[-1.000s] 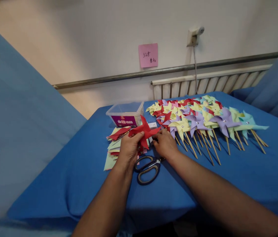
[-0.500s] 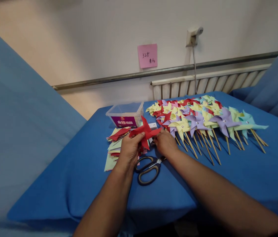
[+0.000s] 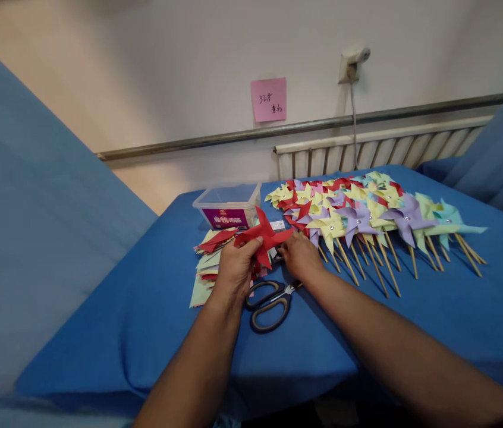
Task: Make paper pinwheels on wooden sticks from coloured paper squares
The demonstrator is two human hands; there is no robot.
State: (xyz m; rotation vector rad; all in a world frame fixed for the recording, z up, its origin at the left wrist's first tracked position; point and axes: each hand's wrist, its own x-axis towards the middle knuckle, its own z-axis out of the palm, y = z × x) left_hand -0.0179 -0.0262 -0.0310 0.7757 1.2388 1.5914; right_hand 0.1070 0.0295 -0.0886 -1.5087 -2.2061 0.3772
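**Red pinwheel held over the paper stack**

While the left hand (image 3: 232,270) pinches a folded red pinwheel (image 3: 264,236) by its near blade, keeping it raised just above the table (image 3: 153,309), the right hand (image 3: 299,257) rests knuckles-up at its right edge, fingers curled under toward the wheel's centre. Whether those fingers are closed on anything cannot be told; their tips are hidden. The raised hold seems meant to keep the folded blades from flattening and to leave the centre open to the other hand.

From the head view, the only one, a stack of cut paper squares (image 3: 207,267) in green, yellow and red lies directly beneath the left hand, within easy reach. Scissors (image 3: 270,300) with dark handles lie just near of both hands, blades pointing right under the right wrist. At the far side of the stack stands a clear plastic box (image 3: 228,206) with a purple label. To the right, finished pinwheels (image 3: 358,214) on wooden sticks lie in overlapping rows, sticks pointing near, well clear of the hands. A pink note (image 3: 268,99) is stuck to the far wall.
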